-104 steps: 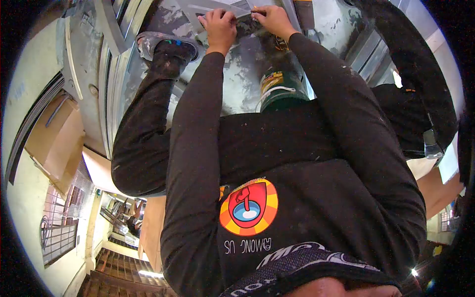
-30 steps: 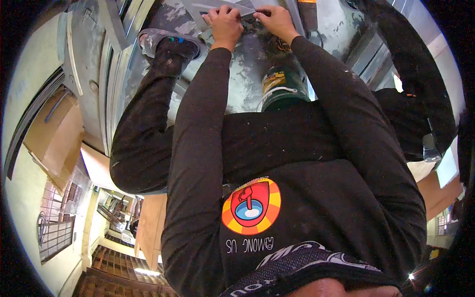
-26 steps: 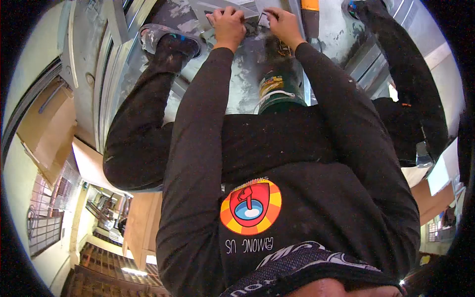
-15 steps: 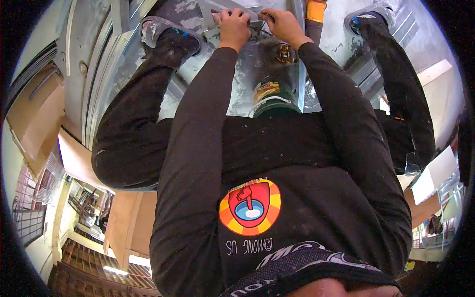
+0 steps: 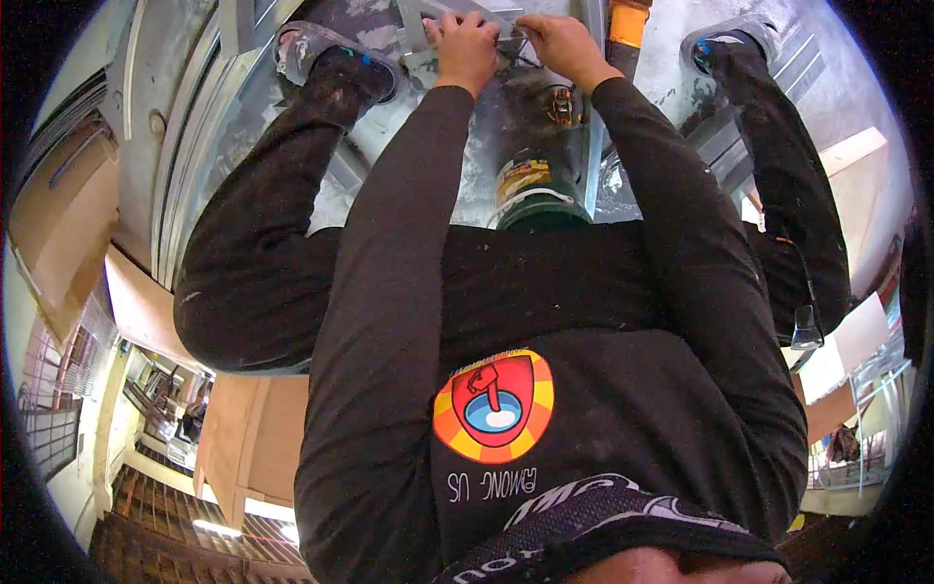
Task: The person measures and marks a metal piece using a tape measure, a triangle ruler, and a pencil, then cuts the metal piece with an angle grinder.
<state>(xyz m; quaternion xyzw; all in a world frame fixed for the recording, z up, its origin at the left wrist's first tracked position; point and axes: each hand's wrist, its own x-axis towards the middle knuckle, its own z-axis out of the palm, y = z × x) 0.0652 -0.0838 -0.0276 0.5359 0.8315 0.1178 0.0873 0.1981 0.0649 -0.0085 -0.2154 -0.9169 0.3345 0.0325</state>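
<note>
Head view: mottled grey floor (image 5: 477, 180) underfoot. Green bucket (image 5: 545, 206) between my legs. Beyond it, at the top of view, grey metal-looking piece (image 5: 413, 21), partly cut off. My left hand (image 5: 467, 51) grasps it; my right hand (image 5: 566, 49) pinches in at its right end, on what I can't tell. Step, I judge: two-handed close work; next move calls for steady left grip, fine right fingertips. Smallest: black-and-yellow object (image 5: 561, 105), bucket side of my right.

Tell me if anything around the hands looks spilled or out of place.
The floor near the green bucket is blotched with pale, uneven patches against darker areas, which looks odd; I can't tell spill from wear.
</note>
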